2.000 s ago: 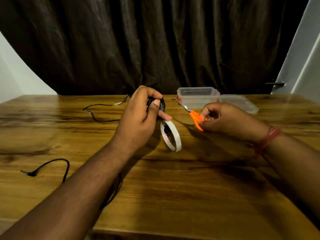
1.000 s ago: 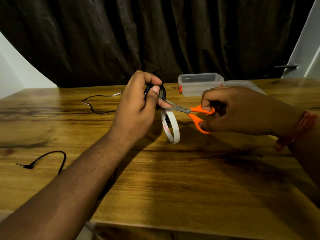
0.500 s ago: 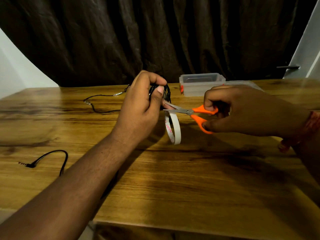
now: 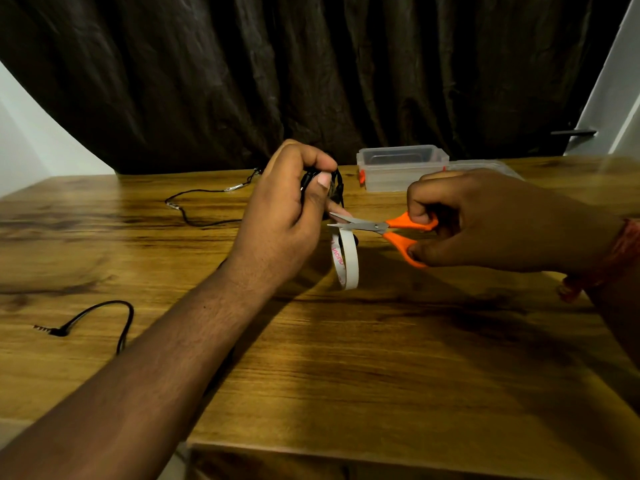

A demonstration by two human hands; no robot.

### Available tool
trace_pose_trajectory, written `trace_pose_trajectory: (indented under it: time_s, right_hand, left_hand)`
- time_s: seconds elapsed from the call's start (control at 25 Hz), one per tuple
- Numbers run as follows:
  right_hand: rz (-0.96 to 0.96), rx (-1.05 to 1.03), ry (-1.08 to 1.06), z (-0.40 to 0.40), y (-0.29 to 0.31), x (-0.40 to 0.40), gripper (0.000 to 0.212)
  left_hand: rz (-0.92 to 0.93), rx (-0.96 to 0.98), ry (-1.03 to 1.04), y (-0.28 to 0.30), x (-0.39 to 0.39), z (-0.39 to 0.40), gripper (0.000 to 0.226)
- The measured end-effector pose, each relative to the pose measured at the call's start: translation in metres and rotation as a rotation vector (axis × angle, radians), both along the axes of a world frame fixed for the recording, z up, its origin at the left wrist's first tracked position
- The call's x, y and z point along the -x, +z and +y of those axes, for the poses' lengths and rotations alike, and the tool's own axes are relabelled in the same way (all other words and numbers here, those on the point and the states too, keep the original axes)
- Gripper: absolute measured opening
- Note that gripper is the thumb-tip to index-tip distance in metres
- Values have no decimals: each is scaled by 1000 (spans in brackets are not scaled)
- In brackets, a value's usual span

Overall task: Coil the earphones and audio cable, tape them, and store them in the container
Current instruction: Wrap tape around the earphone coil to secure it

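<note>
Left hand (image 4: pixel 287 206) pinching coil (image 4: pixel 334 183) above table (image 4: pixel 381 358); tape roll (image 4: pixel 346 259) dangling directly below. Right hand (image 4: pixel 485 220) gripping scissors (image 4: pixel 384 228), blades pointing left, slightly parted, closing on tape strip under coil.

Wooden table (image 4: pixel 398 358), dark grain streaks. On it: clear plastic container (image 4: pixel 401 168) at far edge, lid (image 4: pixel 491 165) beside it; black earphone cable (image 4: pixel 201 207) far left; audio cable (image 4: pixel 104 315) near left.
</note>
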State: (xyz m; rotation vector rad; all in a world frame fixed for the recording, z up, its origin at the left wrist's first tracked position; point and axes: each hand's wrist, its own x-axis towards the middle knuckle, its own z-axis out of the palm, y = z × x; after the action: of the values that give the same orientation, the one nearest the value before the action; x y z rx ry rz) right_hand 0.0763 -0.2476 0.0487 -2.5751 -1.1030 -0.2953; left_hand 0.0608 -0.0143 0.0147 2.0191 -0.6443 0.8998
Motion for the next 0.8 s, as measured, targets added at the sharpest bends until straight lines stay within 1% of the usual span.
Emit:
trace_pose_trajectory:
  time_s: [0.16, 0.32, 0.48, 0.56, 0.68, 0.8]
  right_hand:
    - [8, -39, 7, 1, 0, 1, 25]
    - [-27, -19, 3, -1, 1, 0, 23]
    - [-20, 15, 26, -3, 1, -1, 19]
    - [32, 34, 10, -6, 4, -2, 16]
    - [220, 57, -67, -18, 13, 0, 11]
    - [313, 89, -125, -32, 20, -4, 5]
  left_hand:
    - [0, 4, -8, 0, 1, 0, 10]
    - [1, 4, 2, 0, 1, 0, 11]
    - [13, 10, 18, 0, 2, -1, 12]
    - [20, 20, 23, 0, 2, -1, 12]
    - [41, 29, 14, 0, 3, -1, 11]
    - [45, 31, 20, 0, 2, -1, 12]
